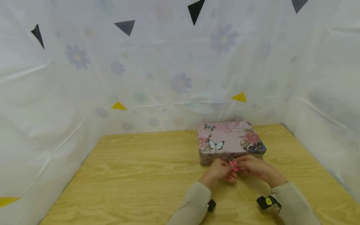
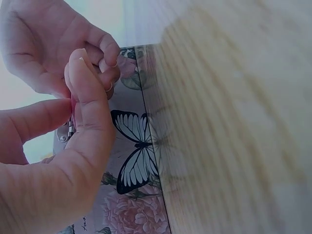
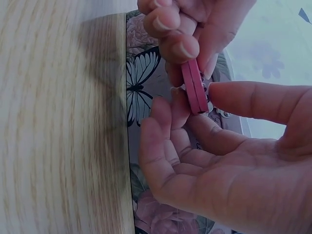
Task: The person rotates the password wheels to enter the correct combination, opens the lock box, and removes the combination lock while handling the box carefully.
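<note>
A small pink padlock (image 1: 233,164) hangs by its metal shackle at the front clasp of a pink tin box (image 1: 227,134) printed with butterflies and roses. My left hand (image 1: 217,172) pinches the padlock between thumb and fingers from the left. From the other side, my right hand (image 1: 256,167) has its thumb and fingers on the padlock too. In the right wrist view the padlock (image 3: 195,87) appears edge-on, its dial side towards the right thumb. Fingers hide most of it in the left wrist view. The box lid is down.
The box stands on the back right part of a wood-grain table (image 1: 135,175). White flowered sheeting (image 1: 157,62) surrounds the table at the back and sides. Each wrist wears a black strap (image 1: 268,202) below its pale sleeve.
</note>
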Demonstrator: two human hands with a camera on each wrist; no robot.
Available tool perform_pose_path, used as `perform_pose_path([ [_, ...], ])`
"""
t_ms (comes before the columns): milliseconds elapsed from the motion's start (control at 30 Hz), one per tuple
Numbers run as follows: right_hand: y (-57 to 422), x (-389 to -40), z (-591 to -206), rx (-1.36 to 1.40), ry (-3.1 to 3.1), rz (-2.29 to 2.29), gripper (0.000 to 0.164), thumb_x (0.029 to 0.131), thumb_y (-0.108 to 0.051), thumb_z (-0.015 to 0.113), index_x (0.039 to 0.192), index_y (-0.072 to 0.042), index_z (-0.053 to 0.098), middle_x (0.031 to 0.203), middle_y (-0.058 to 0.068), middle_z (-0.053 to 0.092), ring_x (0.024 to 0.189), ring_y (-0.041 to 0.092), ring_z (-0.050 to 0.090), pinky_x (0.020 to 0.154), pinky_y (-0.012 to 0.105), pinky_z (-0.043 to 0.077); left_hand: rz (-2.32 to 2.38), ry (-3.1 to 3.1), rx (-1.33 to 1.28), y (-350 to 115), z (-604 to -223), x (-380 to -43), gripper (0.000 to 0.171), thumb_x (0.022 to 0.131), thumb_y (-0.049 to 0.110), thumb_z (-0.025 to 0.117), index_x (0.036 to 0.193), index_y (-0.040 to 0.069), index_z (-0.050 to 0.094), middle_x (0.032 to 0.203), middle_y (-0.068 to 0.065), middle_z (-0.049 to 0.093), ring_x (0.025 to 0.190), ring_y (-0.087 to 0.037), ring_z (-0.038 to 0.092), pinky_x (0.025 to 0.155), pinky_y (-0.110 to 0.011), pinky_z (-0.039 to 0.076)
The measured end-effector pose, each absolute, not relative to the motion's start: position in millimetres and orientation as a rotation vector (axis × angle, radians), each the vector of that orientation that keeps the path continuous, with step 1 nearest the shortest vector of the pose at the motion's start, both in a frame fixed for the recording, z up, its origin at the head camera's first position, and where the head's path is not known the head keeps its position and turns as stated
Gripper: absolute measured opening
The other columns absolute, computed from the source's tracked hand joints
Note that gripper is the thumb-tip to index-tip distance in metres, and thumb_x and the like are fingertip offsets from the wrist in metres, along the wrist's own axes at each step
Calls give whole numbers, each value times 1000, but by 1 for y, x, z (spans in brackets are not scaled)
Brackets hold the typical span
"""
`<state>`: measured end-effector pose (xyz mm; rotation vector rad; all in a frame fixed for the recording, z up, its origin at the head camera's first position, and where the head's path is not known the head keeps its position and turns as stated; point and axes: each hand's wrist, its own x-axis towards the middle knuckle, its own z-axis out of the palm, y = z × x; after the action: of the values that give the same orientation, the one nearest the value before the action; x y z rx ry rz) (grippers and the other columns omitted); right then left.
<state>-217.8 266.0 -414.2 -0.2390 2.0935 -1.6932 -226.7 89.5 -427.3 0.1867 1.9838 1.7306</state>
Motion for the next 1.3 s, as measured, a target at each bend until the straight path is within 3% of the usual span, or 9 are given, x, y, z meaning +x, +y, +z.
perform_pose_path([
  [367, 265, -218, -418, -333, 2051, -1706, 38, 97, -6, 41, 120, 25, 41, 99, 1, 63, 88, 7, 61, 78, 28, 52, 1743, 1977, 191, 90, -428, -226, 25, 96, 4, 55, 81, -10, 68, 71, -18, 69, 67, -31, 71, 59, -34, 58],
  [533, 262, -217, -416, -322, 2070, -1692, 35, 98, -7, 41, 118, 21, 43, 94, 1, 61, 81, 8, 58, 72, 27, 50, 1757, 1974, 185, 91, -429, -226, 25, 96, 4, 55, 79, -10, 67, 70, -18, 68, 67, -30, 71, 60, -34, 58],
  [733, 261, -215, -413, -321, 2084, -1680, 40, 98, -7, 39, 122, 25, 36, 96, 2, 60, 84, 9, 57, 73, 27, 50, 1761, 1975, 179, 91, -428, -225, 24, 96, 3, 54, 80, -10, 67, 70, -18, 68, 69, -31, 71, 62, -36, 58],
  [900, 260, -216, -412, -304, 2102, -1678, 38, 97, -6, 40, 121, 24, 39, 93, 3, 58, 80, 10, 54, 70, 26, 48, 1779, 1963, 166, 91, -426, -225, 25, 96, 5, 55, 80, -10, 67, 72, -20, 69, 68, -31, 71, 61, -36, 58],
  [1133, 262, -218, -412, -274, 2103, -1695, 43, 97, -6, 42, 124, 27, 36, 100, 4, 62, 92, 10, 61, 81, 31, 53, 1798, 1954, 163, 91, -424, -225, 24, 96, 8, 57, 79, -8, 66, 72, -20, 69, 68, -30, 71, 60, -34, 58],
  [1300, 261, -217, -415, -272, 2095, -1692, 39, 95, -6, 42, 121, 23, 39, 86, 0, 56, 78, 8, 54, 71, 25, 49, 1802, 1953, 170, 92, -425, -224, 22, 96, 2, 55, 80, -9, 66, 72, -21, 69, 69, -32, 71, 61, -35, 58],
])
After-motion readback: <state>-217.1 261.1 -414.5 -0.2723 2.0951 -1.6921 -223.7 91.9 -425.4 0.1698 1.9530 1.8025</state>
